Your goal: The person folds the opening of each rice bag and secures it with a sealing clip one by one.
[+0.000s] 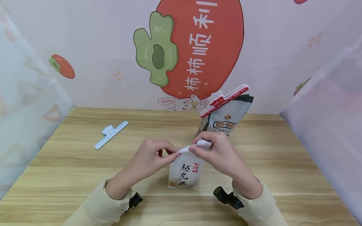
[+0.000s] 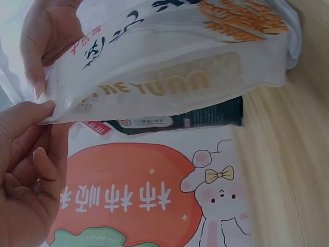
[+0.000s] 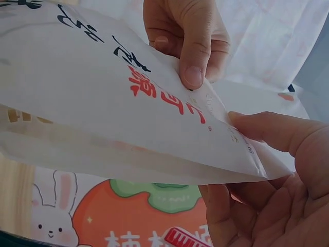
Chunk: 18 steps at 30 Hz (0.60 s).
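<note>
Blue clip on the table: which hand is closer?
Left. The left hand is to the right of the blue clip, pinching the white bag; the right hand pinches it farther right.

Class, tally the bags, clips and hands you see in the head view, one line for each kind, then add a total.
Bags: 2 (white bag, KO-KO bag)
Clips: 2 (pale blue clip, red-and-white clip)
Hands: 2 (left hand, right hand)
Total: 6
</note>
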Each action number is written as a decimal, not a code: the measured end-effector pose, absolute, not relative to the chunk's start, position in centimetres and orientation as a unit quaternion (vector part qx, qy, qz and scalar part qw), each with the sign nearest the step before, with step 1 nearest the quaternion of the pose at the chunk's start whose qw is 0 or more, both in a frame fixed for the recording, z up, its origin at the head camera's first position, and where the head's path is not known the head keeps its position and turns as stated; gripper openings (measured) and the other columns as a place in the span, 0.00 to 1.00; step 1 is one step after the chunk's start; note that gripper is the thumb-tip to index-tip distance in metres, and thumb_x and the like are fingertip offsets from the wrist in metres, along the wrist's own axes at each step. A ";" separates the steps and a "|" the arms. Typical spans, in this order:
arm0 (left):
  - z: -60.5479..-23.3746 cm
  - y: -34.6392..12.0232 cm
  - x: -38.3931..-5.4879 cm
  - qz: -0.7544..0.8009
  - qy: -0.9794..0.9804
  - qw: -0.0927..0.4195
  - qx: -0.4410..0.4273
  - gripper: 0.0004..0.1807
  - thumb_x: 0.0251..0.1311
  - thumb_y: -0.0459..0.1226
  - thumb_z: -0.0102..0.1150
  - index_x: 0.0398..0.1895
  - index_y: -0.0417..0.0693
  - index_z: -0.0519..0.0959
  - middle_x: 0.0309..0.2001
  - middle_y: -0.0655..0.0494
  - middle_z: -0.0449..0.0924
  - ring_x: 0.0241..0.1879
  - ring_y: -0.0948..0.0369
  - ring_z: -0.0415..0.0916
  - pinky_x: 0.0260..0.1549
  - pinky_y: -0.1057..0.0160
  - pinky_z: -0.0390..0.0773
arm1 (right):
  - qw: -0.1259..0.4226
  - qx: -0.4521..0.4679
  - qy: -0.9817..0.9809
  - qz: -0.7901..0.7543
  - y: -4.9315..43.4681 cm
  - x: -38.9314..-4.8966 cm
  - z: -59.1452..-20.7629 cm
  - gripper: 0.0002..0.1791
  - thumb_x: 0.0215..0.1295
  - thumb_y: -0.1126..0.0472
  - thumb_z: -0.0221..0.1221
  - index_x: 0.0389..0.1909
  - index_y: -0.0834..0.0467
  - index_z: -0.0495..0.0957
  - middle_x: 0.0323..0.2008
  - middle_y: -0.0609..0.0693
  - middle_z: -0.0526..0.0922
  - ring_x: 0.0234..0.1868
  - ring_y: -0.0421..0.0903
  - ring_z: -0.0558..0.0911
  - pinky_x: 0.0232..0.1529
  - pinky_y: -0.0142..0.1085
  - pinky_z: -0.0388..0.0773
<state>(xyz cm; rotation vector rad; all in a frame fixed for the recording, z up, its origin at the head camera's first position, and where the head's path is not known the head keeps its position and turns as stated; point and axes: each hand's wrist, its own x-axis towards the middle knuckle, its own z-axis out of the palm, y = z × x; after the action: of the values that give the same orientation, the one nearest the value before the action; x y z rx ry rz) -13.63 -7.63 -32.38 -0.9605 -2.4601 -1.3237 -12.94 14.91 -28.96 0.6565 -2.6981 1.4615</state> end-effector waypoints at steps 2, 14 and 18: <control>-32.6 -7.7 -13.6 -0.446 -0.828 0.103 -0.325 0.01 0.54 0.32 0.72 0.30 0.46 0.88 0.27 0.61 0.86 0.25 0.72 0.74 0.19 0.72 0.72 | 0.001 0.208 -0.860 0.467 14.9 -13.0 -29.0 0.03 0.59 0.66 0.69 0.31 0.58 0.83 0.31 0.53 0.84 0.30 0.44 0.80 0.31 0.33 0.83; -32.9 -7.8 -14.0 -0.441 -0.816 0.105 -0.358 0.07 0.55 0.28 0.69 0.28 0.47 0.82 0.28 0.59 0.86 0.26 0.71 0.73 0.19 0.73 0.71 | 0.003 0.201 -0.854 0.480 14.7 -13.3 -29.1 0.02 0.59 0.67 0.68 0.32 0.61 0.84 0.33 0.55 0.85 0.32 0.46 0.82 0.34 0.33 0.85; -32.8 -8.0 -14.3 -0.447 -0.810 0.080 -0.370 0.05 0.56 0.29 0.69 0.29 0.46 0.82 0.30 0.55 0.87 0.27 0.69 0.74 0.20 0.72 0.74 | 0.004 0.196 -0.853 0.484 14.6 -13.3 -29.1 0.02 0.59 0.68 0.68 0.32 0.61 0.84 0.33 0.55 0.85 0.33 0.46 0.81 0.34 0.33 0.85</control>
<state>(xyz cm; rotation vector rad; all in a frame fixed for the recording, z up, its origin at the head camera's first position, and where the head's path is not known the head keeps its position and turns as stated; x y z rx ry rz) -14.27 -8.03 -32.81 -1.1076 -2.4225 -1.3381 -13.32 14.65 -29.13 0.6150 -2.6724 1.5152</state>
